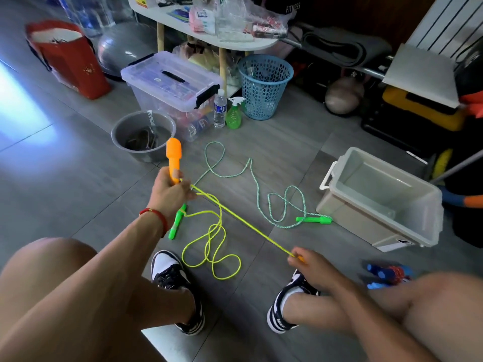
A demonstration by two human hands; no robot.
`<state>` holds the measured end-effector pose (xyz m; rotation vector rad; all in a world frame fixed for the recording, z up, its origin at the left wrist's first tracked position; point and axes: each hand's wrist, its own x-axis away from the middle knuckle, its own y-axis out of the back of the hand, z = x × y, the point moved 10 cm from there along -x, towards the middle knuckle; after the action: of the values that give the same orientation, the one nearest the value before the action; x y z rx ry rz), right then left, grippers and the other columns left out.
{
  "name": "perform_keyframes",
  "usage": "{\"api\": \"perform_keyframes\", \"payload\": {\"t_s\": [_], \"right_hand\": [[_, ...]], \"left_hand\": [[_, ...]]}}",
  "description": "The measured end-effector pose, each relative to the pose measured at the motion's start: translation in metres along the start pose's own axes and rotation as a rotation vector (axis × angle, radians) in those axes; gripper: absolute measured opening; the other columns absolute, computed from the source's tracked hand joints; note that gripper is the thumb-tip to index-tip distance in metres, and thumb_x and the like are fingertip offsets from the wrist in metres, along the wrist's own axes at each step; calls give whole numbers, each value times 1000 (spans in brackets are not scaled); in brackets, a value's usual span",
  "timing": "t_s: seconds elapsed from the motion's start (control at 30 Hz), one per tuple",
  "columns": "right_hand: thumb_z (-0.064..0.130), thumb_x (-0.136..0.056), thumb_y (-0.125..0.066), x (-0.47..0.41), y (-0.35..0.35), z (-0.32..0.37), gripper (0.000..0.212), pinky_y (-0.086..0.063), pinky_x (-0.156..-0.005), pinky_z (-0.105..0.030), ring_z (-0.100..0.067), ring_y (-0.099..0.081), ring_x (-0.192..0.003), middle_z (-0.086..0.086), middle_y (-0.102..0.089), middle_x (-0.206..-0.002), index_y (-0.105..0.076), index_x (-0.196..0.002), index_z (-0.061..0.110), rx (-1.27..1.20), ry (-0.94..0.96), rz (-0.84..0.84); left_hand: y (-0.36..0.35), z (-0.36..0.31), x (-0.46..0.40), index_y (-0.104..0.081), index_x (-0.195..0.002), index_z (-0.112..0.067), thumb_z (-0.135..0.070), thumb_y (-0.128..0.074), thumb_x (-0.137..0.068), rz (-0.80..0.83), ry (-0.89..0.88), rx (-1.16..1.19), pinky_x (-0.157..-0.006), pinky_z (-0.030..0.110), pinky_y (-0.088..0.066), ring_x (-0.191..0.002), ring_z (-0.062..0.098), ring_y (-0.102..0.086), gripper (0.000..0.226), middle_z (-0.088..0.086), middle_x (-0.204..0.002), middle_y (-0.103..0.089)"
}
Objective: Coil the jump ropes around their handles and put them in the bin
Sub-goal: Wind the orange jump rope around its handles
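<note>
Orange plastic is showing in the middle of the frame, where the left hand (167, 190) is gripping an orange handle (173, 158) upright, its fingers curling round the lower part. A yellow rope (209, 246) is running taut from that fist down to the right hand (309, 267) at the lower right, which is pinching the rope along with a small orange piece that is too hidden to identify. The rest of the yellow rope is lying in loose loops on the grey floor (287, 142) between the person's two shoes. A second, green-and-white rope (257, 189) is sprawling across the centre of the frame, with one green handle (313, 220) lying just beside the bin (418, 205) at the right and another green handle (176, 223) lying under the left wrist. A blue rope bundle (389, 274) is sitting on the floor at the lower right. At the upper centre, a grey basin (143, 134), a clear lidded box (170, 82), a water bottle (220, 108), a green spray bottle (234, 113) and a blue basket (265, 86) are standing together.
</note>
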<state>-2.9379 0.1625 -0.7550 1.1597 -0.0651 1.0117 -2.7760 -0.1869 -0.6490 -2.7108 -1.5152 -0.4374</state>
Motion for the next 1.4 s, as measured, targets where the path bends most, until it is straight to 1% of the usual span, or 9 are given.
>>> {"api": "perform_keyframes", "payload": {"t_s": [0.1,0.23,0.43,0.53,0.77,0.9,1.03,1.17,1.4], "right_hand": [[32,-98,-52,0,13,0,17,-53,-78,-41,-20,-64,-74,2,-69,-75,-56,-82,29,-295,-9,-102],[25,-106,-47,3,39,47,25,-58,-75,-49,-28,-68,-74,-9,-70,-79,-63,-89,15,-775,30,-165],[23,-110,-37,3,28,79,27,-59,-80,-60,-39,-72,-77,-20,-74,-92,-56,-98,7,-1173,-65,-159],[24,-109,-42,2,23,84,21,-61,-78,-55,-38,-73,-82,-23,-74,-98,-50,-105,6,-1309,-80,-196],[39,-104,-51,5,25,90,31,-60,-86,-52,-30,-72,-93,-18,-70,-97,-53,-99,9,-1233,-48,-220],[55,-97,-53,16,67,80,38,-54,-84,-34,-17,-68,-94,-2,-69,-107,-59,-108,20,-574,-23,-468],[56,-93,-55,30,97,110,35,-36,-107,-29,-1,-44,-131,22,-55,-132,-60,-123,40,-584,369,-437],[45,-88,-57,31,106,129,28,-49,-77,-43,-15,-62,-85,7,-67,-88,-71,-97,23,-660,485,-259],[53,-87,-59,39,151,143,33,-44,-55,-25,-20,-57,-63,-5,-63,-67,-71,-78,24,-446,479,-430]], "left_hand": [[-15,25,3,-46,-95,-16,-15,-53,-97,105,54,-237,-78,50,-55,-77,31,-62,7,4,-81,-61],[-36,15,33,-50,-104,-1,-37,-42,-102,35,-247,-724,-83,43,-39,-92,38,-50,37,21,-97,-52],[-106,63,116,-51,-116,-25,-52,-41,-103,599,292,-293,-71,51,-59,-70,29,-66,31,14,-93,-65],[-119,61,143,-57,-125,-35,-54,-40,-103,763,259,-310,-64,43,-61,-68,27,-66,34,10,-89,-63],[-120,53,142,-52,-110,-22,-36,-48,-106,821,206,-241,-42,21,-35,-49,16,-48,15,15,-78,-54],[-116,50,143,-50,-107,-20,-27,-51,-106,874,263,-222,-43,19,-28,-49,13,-38,8,11,-77,-47],[-127,30,161,-56,-98,-33,-37,-55,-103,1061,256,-129,-45,19,-25,-55,14,-34,6,7,-78,-45],[-136,3,168,-57,-102,-37,-30,-48,-106,1106,129,-118,-43,19,-25,-54,15,-31,12,5,-75,-47],[-132,-20,146,-53,-115,-7,-41,-53,-103,1011,-37,-262,-49,26,-43,-57,24,-57,36,19,-87,-65]]}}
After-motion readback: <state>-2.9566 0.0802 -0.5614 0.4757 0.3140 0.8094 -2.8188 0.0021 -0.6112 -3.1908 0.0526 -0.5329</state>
